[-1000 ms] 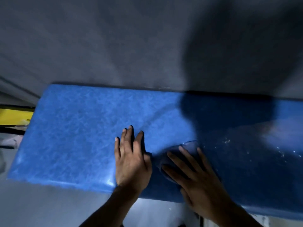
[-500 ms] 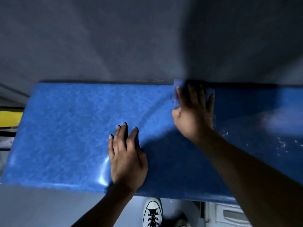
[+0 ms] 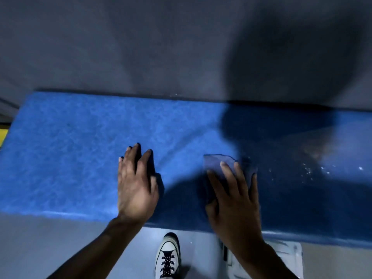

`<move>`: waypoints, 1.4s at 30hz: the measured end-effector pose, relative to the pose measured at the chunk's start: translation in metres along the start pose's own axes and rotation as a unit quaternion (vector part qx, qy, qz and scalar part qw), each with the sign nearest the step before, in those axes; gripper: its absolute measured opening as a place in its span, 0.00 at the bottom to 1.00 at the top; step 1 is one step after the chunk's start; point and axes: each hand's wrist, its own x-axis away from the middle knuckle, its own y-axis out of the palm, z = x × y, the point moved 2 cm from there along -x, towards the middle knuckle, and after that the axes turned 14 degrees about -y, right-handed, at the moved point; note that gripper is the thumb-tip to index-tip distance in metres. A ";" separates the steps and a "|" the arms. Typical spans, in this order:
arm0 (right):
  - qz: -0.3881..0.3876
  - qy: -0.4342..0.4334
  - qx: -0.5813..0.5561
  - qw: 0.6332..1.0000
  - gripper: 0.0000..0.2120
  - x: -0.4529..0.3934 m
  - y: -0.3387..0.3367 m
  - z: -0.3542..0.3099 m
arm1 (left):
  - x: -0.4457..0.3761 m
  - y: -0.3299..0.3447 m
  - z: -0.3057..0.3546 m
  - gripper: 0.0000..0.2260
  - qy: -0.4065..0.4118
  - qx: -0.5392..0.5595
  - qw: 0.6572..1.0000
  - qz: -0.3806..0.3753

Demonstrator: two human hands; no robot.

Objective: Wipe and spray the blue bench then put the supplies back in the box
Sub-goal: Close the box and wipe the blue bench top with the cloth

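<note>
The blue bench (image 3: 76,150) runs across the middle of the view against a grey wall. My left hand (image 3: 135,186) lies flat on its top near the front edge, fingers together, holding nothing. To its right, my right hand (image 3: 234,200) presses a blue cloth (image 3: 216,163) onto the bench; the cloth sticks out beyond my fingertips and the rest is hidden under the palm. Wet droplets (image 3: 314,170) glisten on the shaded right part of the bench.
A grey wall (image 3: 161,47) rises directly behind the bench. My white sneaker (image 3: 168,256) stands on the grey floor below the front edge. A white box-like object (image 3: 289,258) shows under the bench at the lower right. A yellow strip (image 3: 3,135) peeks in at the far left.
My right hand has pulled the cloth from the bench's back edge toward the front edge. My left hand has stayed planted in the same spot.
</note>
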 end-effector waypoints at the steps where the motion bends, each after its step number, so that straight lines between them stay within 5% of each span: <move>1: -0.011 -0.025 -0.003 1.000 0.32 0.010 -0.002 0.004 | 0.006 0.004 0.009 0.28 0.005 0.008 1.000 -0.007; 12: -0.091 -0.281 0.032 0.955 0.39 0.013 -0.016 0.078 | 0.044 0.050 0.092 0.27 -0.032 -0.029 0.999 0.016; 23: -0.041 -0.089 0.049 0.994 0.35 -0.101 -0.005 0.121 | 0.043 0.058 0.093 0.28 -0.004 -0.068 0.996 0.062; 30: -0.007 0.062 -0.002 0.998 0.33 -0.098 -0.005 0.118 | 0.043 0.060 0.093 0.28 -0.006 -0.081 0.994 0.069; 37: 0.048 0.009 -0.033 0.998 0.29 -0.024 -0.014 0.100 | 0.043 0.058 0.096 0.29 -0.019 -0.081 0.994 0.076; 42: 0.004 -0.068 -0.034 0.997 0.28 0.034 -0.023 0.107 | 0.046 0.051 0.101 0.28 -0.024 -0.060 0.997 0.048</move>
